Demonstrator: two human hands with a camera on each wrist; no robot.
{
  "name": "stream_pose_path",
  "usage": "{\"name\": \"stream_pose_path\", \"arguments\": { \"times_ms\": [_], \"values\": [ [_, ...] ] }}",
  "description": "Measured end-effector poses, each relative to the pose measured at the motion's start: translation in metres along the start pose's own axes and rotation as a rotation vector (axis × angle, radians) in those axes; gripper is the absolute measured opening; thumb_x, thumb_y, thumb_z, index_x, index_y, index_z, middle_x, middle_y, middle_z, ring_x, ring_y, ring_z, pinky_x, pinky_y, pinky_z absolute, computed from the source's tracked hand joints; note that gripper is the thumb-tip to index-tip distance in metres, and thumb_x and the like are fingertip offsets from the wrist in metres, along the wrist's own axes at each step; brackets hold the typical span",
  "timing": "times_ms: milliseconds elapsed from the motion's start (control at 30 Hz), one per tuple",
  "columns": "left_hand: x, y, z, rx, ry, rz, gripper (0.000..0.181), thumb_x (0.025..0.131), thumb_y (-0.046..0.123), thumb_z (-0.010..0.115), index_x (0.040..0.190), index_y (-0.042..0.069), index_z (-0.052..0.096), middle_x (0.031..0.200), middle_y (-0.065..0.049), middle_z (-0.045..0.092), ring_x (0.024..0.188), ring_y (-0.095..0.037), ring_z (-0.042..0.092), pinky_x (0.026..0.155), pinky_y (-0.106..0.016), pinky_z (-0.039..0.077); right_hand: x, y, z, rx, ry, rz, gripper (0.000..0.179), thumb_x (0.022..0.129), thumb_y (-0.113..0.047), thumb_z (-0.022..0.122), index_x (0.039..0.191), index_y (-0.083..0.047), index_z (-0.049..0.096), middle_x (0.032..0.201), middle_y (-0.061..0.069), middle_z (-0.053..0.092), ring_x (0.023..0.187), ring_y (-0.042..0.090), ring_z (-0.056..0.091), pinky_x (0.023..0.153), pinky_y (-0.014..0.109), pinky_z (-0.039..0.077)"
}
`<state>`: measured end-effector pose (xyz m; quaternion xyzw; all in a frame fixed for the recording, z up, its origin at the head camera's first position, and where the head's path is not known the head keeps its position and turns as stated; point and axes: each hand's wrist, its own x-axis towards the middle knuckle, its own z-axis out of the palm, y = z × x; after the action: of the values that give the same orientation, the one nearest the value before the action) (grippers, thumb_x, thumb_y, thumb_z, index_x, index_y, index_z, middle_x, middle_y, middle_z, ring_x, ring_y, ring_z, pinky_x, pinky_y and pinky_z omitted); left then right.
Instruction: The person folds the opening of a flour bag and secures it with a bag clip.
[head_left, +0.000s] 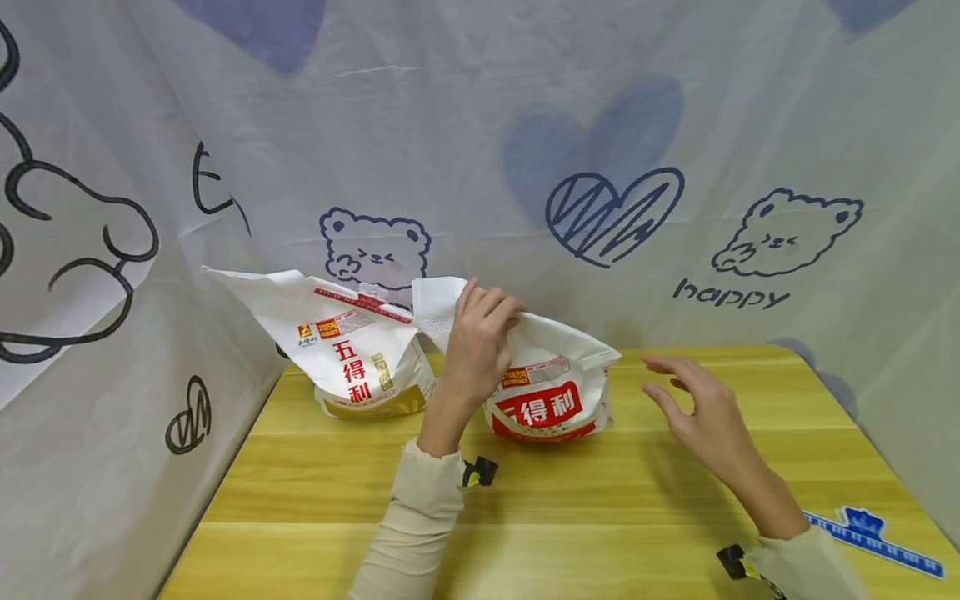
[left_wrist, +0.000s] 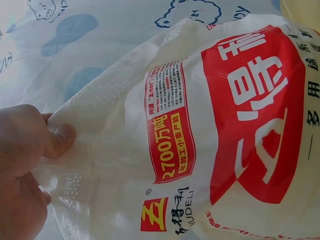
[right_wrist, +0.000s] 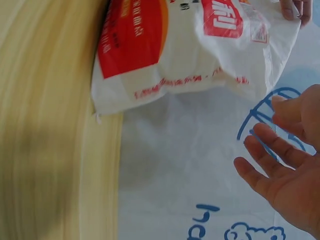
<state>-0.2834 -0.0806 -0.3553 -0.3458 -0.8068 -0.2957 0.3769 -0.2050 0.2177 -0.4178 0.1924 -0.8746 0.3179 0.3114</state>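
Note:
A white flour bag (head_left: 542, 404) with a red label stands on the wooden table. My left hand (head_left: 482, 337) grips its folded top edge; in the left wrist view the thumb (left_wrist: 61, 140) presses on the white plastic near the bag's top. My right hand (head_left: 701, 412) hovers to the right of this bag, apart from it, fingers loosely bent with nothing between them. In the right wrist view those fingers (right_wrist: 270, 182) are spread beside the bag's corner. To the left stands a second flour bag (head_left: 367, 367), a red sealing clip (head_left: 363, 306) across its upper part.
A blue sealing clip (head_left: 873, 542) lies on the table (head_left: 600, 517) at the front right, close to my right sleeve. Behind the bags hangs a pale printed curtain (head_left: 465, 167) with bears and hearts, and it also runs down the left side.

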Motion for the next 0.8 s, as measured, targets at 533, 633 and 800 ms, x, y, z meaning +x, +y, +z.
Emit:
{"name": "stream_pose_path", "arguments": {
  "times_ms": [533, 633, 800],
  "values": [
    [0.001, 0.001, -0.001, -0.027, 0.006, -0.010, 0.018, 0.092, -0.010, 0.065, 0.099, 0.006, 0.073, 0.096, -0.006, 0.067, 0.097, -0.025, 0.059, 0.123, -0.048, 0.022, -0.026, 0.017, -0.033, -0.096, -0.084, -0.032, 0.048, 0.083, 0.001, 0.082, 0.128, -0.004, 0.067, 0.122, 0.010, 0.069, 0.113, 0.032, 0.065, 0.099, 0.001, 0.027],
    [0.001, 0.000, -0.001, -0.024, 0.006, -0.010, 0.019, 0.092, -0.010, 0.066, 0.099, 0.006, 0.073, 0.096, -0.006, 0.067, 0.097, -0.025, 0.060, 0.123, -0.050, 0.024, -0.030, 0.020, -0.037, -0.108, -0.103, -0.033, 0.049, 0.082, 0.000, 0.083, 0.128, -0.004, 0.066, 0.122, 0.010, 0.069, 0.112, 0.032, 0.065, 0.100, 0.001, 0.027],
    [0.001, 0.001, -0.002, -0.030, 0.000, -0.013, 0.018, 0.092, -0.009, 0.066, 0.100, 0.006, 0.073, 0.097, -0.006, 0.067, 0.097, -0.025, 0.060, 0.124, -0.048, 0.022, -0.038, 0.025, -0.045, -0.130, -0.127, -0.024, 0.050, 0.082, -0.003, 0.084, 0.129, -0.005, 0.066, 0.121, 0.009, 0.068, 0.111, 0.033, 0.064, 0.099, 0.000, 0.026]
  ]
}}
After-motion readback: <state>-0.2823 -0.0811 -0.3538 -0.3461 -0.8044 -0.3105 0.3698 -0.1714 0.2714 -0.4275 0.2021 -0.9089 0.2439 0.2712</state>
